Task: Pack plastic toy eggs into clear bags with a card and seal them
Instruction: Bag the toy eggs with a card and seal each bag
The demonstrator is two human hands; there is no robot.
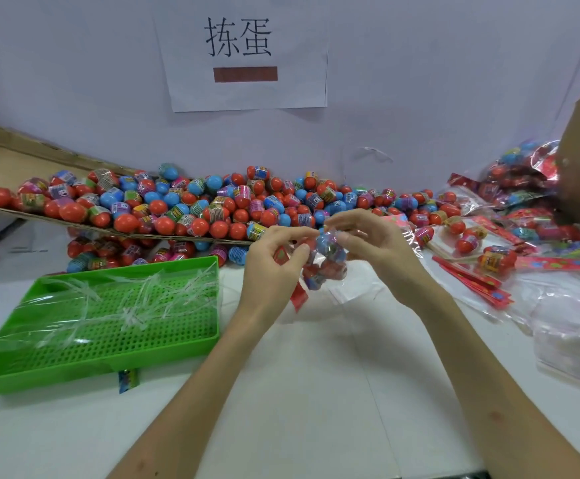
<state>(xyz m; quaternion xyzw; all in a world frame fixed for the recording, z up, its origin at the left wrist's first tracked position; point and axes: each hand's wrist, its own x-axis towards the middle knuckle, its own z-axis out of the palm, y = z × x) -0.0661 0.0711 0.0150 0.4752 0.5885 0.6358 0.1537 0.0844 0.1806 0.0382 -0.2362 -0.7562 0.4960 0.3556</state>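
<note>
Under your hands is the white table (316, 392). Past your fingertips, on the far side, lies the big heap of toy eggs (178, 205), red and blue, some of them on a sheet of cardboard (5, 160). Out to the side of your left hand (274, 264) sits the green tray (109, 333) with clear strips in it. Out to the side of your right hand (371, 243) lie loose clear bags, red cards (471, 281) and some full packs (523, 181).

Right between your two hands is the bag (326, 261) you are packing, with eggs inside. It is off the table. It hangs long way down, top end up by your fingertips, bottom end a bit toward your left wrist. Your left hand pinches it at the top and side with thumb and finger. Your right hand has its fingers curled on the top from the other side. Both hands are just as near, so the open end sits between them, and that is where I think the closing has to be done.

The red card (298, 299) pokes out low, beside your left palm. Most of it is hidden by that hand. I cannot tell if the top of the bag is shut yet, because the clear plastic barely shows. I cannot count the eggs inside either.
</note>
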